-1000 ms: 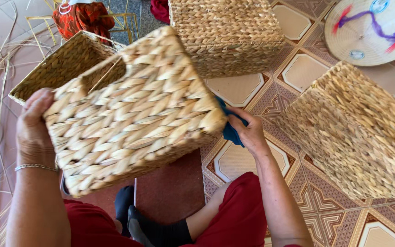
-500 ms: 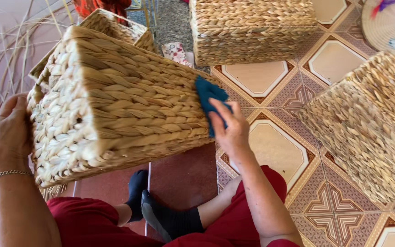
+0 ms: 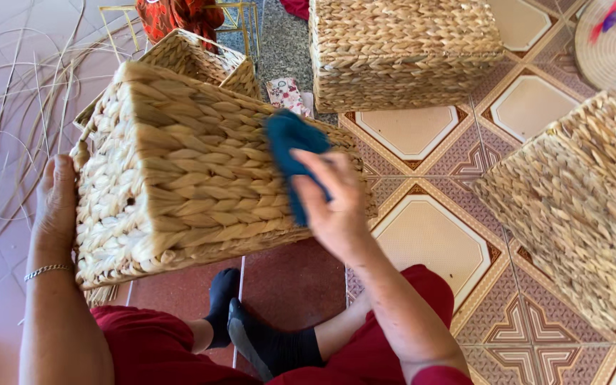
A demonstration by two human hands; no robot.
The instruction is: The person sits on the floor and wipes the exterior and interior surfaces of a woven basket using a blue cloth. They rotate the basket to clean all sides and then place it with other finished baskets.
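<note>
**mat_weaver:** ok so what's in hand here? I see a big woven basket (image 3: 201, 178) tipped on its side over the person's lap

**tile_floor_fan:** yep, chunky braided straw one, held up off the floor above the red trousers (image 3: 158, 349) and black socks (image 3: 251, 335). The left hand (image 3: 55, 203) is flat against its left end, fingers stretched up along the weave, bracelet (image 3: 48, 269) on the wrist. Open palm pressing, not a wrap-around grip

**mat_weaver:** and the right?

**tile_floor_fan:** right hand (image 3: 336, 207) is pinching a dark teal cloth (image 3: 290, 153), fingers closed on it, and the cloth sits against the basket's upward-facing side near its right end. The hand is a bit blurred

**mat_weaver:** what else is lying around

**tile_floor_fan:** a second open basket (image 3: 201, 60) just behind the held one, touching or nearly, can't tell which. A third, closed-looking basket (image 3: 401, 50) at the top edge of the patterned tile floor (image 3: 429, 235), and a fourth basket (image 3: 579, 214) tilted at the right edge. Loose straw strands (image 3: 16, 93) spread over the floor at the left edge, a round woven mat (image 3: 614, 46) in the top right corner, and a small flowery fabric piece (image 3: 288, 95) between the baskets at the top
</note>
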